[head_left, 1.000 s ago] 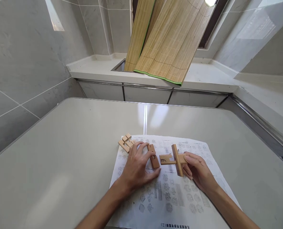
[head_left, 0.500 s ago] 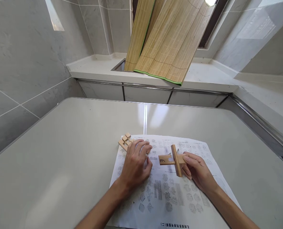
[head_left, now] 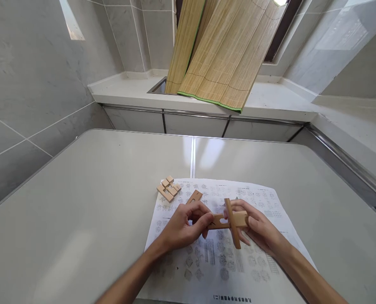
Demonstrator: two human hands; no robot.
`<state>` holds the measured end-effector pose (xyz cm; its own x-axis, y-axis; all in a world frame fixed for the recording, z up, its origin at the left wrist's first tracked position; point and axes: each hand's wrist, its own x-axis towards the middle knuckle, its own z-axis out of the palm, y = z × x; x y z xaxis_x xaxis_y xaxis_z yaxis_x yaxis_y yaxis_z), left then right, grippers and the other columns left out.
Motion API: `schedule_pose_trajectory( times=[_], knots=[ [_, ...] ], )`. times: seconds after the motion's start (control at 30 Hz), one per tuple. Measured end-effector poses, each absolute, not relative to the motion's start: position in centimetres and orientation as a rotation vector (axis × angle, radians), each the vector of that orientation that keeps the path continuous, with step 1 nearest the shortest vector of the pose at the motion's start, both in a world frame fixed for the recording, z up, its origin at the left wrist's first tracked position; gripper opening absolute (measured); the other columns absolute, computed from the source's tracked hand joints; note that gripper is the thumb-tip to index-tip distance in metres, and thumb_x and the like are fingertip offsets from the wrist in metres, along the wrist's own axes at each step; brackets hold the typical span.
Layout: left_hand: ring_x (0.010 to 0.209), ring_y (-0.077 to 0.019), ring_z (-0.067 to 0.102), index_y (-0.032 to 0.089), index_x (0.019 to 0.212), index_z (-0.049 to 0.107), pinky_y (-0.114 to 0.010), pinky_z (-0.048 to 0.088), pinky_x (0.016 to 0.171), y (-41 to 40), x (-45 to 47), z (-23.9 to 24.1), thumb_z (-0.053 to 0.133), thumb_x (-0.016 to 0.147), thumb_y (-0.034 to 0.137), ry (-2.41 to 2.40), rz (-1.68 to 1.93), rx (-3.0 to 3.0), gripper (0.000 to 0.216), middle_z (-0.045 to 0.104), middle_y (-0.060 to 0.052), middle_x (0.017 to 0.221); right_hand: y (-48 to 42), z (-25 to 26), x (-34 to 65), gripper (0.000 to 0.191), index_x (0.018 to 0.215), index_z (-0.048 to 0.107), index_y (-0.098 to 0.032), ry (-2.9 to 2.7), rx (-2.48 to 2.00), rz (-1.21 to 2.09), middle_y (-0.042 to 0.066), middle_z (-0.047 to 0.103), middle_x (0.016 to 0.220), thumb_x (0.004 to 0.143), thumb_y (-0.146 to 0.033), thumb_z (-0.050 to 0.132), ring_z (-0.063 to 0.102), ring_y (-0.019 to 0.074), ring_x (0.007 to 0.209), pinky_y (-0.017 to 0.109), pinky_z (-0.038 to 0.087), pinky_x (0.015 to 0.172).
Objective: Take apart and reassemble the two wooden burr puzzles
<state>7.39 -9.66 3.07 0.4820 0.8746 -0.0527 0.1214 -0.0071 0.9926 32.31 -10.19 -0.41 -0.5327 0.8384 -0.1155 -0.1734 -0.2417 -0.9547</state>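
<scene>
Two wooden puzzle pieces are joined in a cross above the printed sheet (head_left: 203, 283). One is a flat notched piece (head_left: 218, 222) with a dark mark near its left end; the other, a crossing bar (head_left: 232, 226), passes over it at a slant. My left hand (head_left: 188, 226) pinches the flat piece's left end between thumb and fingers. At the right end, my right hand (head_left: 260, 226) is closed around it. Beyond my left fingers shows another marked wooden piece (head_left: 194, 196); whether it is held or lies on the sheet, I cannot tell.
Several loose wooden pieces (head_left: 169, 188) lie grouped at the sheet's far left corner. The sheet rests on a pale table (head_left: 89, 202) with a centre seam. Behind it are a white ledge (head_left: 127, 95) and a hanging bamboo mat (head_left: 219, 63).
My left hand has moved right and towards me, and now grips the flat piece's left end. The joined pieces have shifted slightly nearer. The loose pieces are uncovered.
</scene>
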Motion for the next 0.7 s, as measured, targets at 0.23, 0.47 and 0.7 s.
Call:
schedule_pose_trajectory(
  times=[0.23,0.47,0.7],
  knots=[
    [0.055,-0.0101,0.054,0.016,0.085,0.066,-0.021,0.042,0.055,-9.6,7.4,3.2,0.059,0.098,0.051,0.878,0.702,1.462,0.038,0.06,0.001,0.06,-10.3,-0.4,32.6,0.076,0.13,0.061,-0.021,-1.347,-0.725,2.015,0.004,0.065,0.082,0.077,-0.075,0.073,0.051,0.0124,0.052,0.03,0.042,0.056],
    [0.056,-0.0105,0.055,0.016,0.087,0.065,-0.022,0.043,0.057,-9.6,7.5,2.9,0.058,0.098,0.05,0.874,0.724,1.459,0.037,0.06,0.001,0.061,-10.4,-1.0,32.4,0.055,0.108,0.063,-0.024,-1.153,-0.747,1.969,-0.006,0.051,0.063,0.075,-0.064,0.082,0.032,0.0047,0.04,0.021,0.029,0.042],
    [0.056,-0.0101,0.054,0.016,0.089,0.066,-0.021,0.038,0.054,-9.5,7.6,2.8,0.056,0.1,0.049,0.915,0.724,1.493,0.036,0.06,0.001,0.061,-10.5,-2.1,33.1,0.044,0.095,0.061,-0.024,-0.993,-0.833,1.911,-0.009,0.044,0.06,0.076,-0.056,0.085,0.019,0.0016,0.035,0.018,0.014,0.032]
  ],
)
